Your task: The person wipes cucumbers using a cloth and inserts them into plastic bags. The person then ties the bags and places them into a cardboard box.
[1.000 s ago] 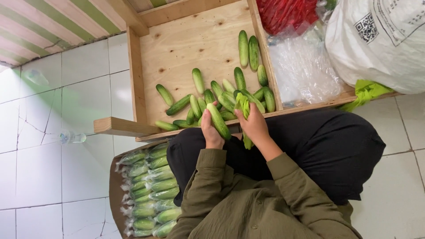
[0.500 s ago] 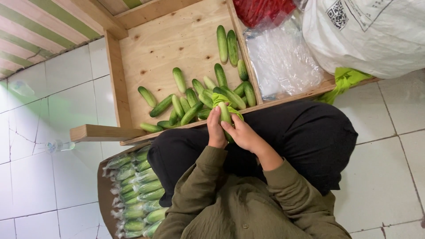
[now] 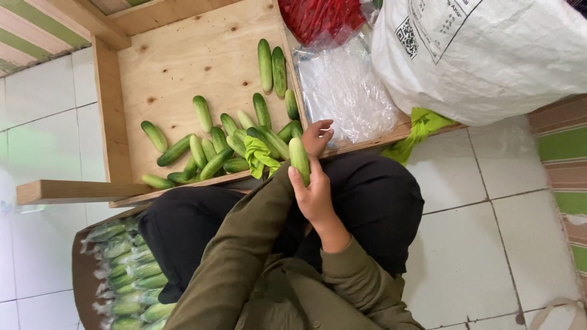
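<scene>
From the head camera, looking down over olive sleeves and black trousers.

Right hand [image 3: 316,198]: closed round one pale green cucumber [image 3: 299,157], held upright just above the lap. Thumb pressed on the near side of it, low down; the other fingers wrapped behind and mostly hidden. Lower third of the cucumber sunk in the palm, upper part standing free above the fingertips, tip near the front board of the wooden crate [image 3: 183,55].

Left hand [image 3: 317,139]: reached across, just beyond the held cucumber's top, at the crate's front edge. Fingers [image 3: 328,131] loosely curled toward the clear plastic bags [image 3: 345,91]; cannot tell whether anything is pinched between them. Close beside the cucumber's tip, touching or not unclear.

Just left of the held cucumber: a crumpled bright green cloth [image 3: 260,156], draped over the crate's edge, near the left sleeve.

Inside the crate: a heap of loose cucumbers [image 3: 214,153] gathered toward the front board, with two more lying side by side farther back [image 3: 272,64].

Beyond the plastic bags: a red bag [image 3: 318,18] and a large white sack [image 3: 489,55], with a strip of green material [image 3: 422,125] poking out beneath the sack.

Beside the left knee, low in the picture: a dark tray of wrapped cucumbers [image 3: 122,275], packed in a row.

Underneath everything: white tiled floor [image 3: 465,244].
</scene>
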